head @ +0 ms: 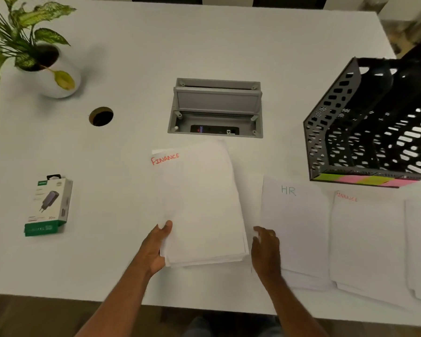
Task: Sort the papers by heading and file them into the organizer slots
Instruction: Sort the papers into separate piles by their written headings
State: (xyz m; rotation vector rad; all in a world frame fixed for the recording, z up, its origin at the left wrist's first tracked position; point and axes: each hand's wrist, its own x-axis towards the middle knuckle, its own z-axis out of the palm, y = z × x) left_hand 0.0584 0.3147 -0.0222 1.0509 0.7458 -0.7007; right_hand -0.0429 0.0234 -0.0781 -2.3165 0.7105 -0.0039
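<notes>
Left hand (159, 246) grips the unsorted paper stack (199, 205), topped "FINANCE", near centre on the surface (131, 57); right hand (265, 251) rests loose, empty. At 3 o'clock: HR pile (294, 227), Finance pile (365, 239). Peel only the top sheet. Mesh organizer (365, 122) at 2 o'clock.

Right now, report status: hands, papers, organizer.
Left hand gripping white stack headed FINANCE. Right hand open beside it, on HR pile. Black mesh organizer slots unobstructed.
</notes>
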